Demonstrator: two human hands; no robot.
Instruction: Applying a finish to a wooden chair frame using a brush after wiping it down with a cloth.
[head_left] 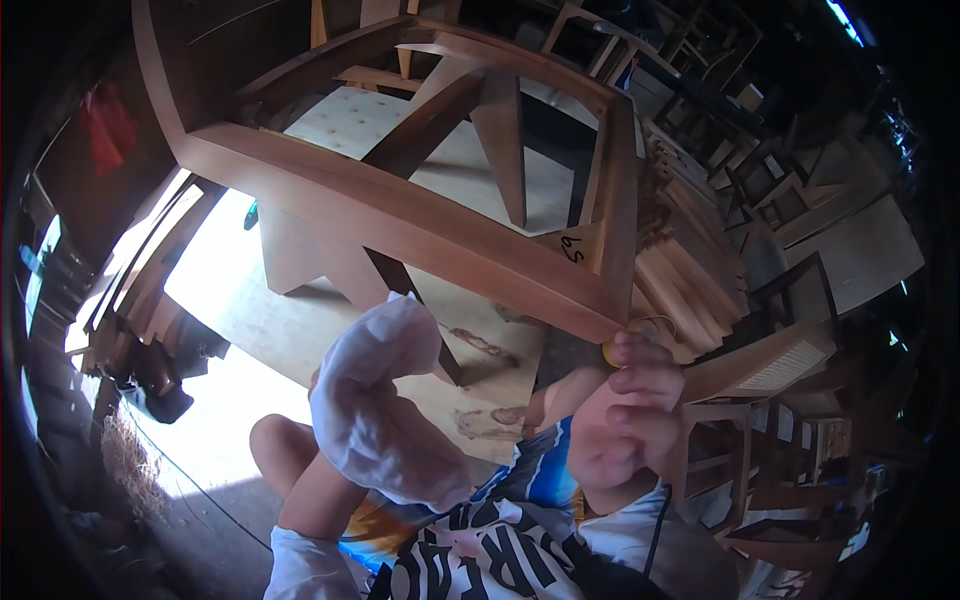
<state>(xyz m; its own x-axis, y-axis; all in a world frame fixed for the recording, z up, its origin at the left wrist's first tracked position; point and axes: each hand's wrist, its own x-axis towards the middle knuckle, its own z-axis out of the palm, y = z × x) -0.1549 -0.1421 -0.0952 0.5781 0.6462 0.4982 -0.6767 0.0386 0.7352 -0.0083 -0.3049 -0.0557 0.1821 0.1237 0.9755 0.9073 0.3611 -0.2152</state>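
Note:
A wooden chair frame (420, 225) of reddish-brown wood lies tipped over in front of me, its curved rail running from upper left to lower right. My left hand (375, 400) is wrapped in a white cloth and raised just below that rail, apart from it. My right hand (630, 410) is closed on a small yellow object (609, 352), partly hidden by the fingers, at the rail's lower right corner. A thin cord runs from that hand down past my wrist.
A light plywood board (470, 180) lies under the frame. Stacked wooden chair parts (690, 260) and more chair frames (780, 200) fill the right side. Bright sunlit floor (215, 300) lies to the left, with dark objects (160, 380) beside it.

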